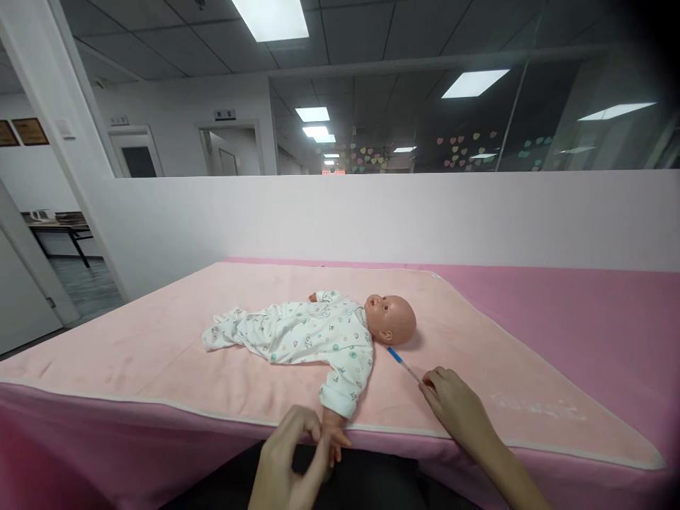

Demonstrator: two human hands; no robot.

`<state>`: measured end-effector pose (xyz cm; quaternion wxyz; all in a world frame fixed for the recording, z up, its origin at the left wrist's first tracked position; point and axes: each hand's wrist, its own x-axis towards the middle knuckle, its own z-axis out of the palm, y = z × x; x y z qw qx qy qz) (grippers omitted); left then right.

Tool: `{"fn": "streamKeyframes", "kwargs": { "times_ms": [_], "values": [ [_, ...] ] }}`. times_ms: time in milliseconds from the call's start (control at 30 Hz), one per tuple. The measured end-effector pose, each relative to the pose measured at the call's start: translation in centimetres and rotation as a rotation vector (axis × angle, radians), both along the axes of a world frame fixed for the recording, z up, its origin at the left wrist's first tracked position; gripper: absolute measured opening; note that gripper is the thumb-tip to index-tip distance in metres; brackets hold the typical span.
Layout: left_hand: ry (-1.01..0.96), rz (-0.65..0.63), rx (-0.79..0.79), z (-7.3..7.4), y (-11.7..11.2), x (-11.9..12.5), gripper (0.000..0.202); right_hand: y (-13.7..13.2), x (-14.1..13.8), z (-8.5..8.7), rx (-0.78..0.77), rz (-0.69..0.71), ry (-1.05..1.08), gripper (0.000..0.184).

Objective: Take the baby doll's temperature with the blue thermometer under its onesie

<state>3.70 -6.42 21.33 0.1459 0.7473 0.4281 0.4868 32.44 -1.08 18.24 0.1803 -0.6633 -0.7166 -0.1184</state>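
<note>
A baby doll (313,329) in a white patterned sleepsuit lies on its back, its bare head to the right and its legs to the left. One arm of the doll stretches toward me, with the doll's hand (336,440) over the front edge of the bed. My left hand (292,450) is closed, thumb and forefinger at that small hand. Between the fingertips of my right hand (457,405) is a thin, clear, blue-ended stick that looks like a thermometer (404,366). Its blue end points at the doll's neck, just below the head.
A peach blanket (159,312) with a pale border covers most of the pink-covered bed (595,312). Behind it stands a low white wall (372,219) with glass above. A door (24,276) and a side table (61,225) are at the left.
</note>
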Motion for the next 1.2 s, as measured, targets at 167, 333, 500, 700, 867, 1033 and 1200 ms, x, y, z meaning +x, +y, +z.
{"fn": "streamKeyframes", "kwargs": {
  "times_ms": [167,333,500,700,867,1033,1200],
  "values": [
    [-0.047,0.026,-0.078,3.2,6.1,0.2,0.012,-0.7,-1.2,2.6,-0.062,-0.16,0.101,0.029],
    [0.212,0.118,-0.04,3.9,11.9,0.8,0.009,-0.6,-1.8,6.1,-0.065,-0.163,0.222,0.027],
    [0.355,0.283,0.158,3.2,16.1,0.6,0.012,0.6,-2.5,8.3,-0.055,-0.009,0.375,0.027],
    [0.305,0.353,0.331,1.2,18.1,0.2,0.01,2.5,-4.8,7.8,-0.06,0.119,0.522,0.037],
    [0.269,0.309,0.34,0.4,18.0,-0.3,0.008,4.0,-5.0,6.1,-0.122,0.053,0.381,0.041],
    [0.266,0.294,0.299,0.4,17.8,-0.4,0.011,4.4,-4.8,6.4,-0.246,0.198,0.188,0.039],
    [0.267,0.291,0.301,0.5,17.6,-0.3,0.013,4.3,-5.1,13.0,-0.287,0.383,0.032,0.03]
  ]
}}
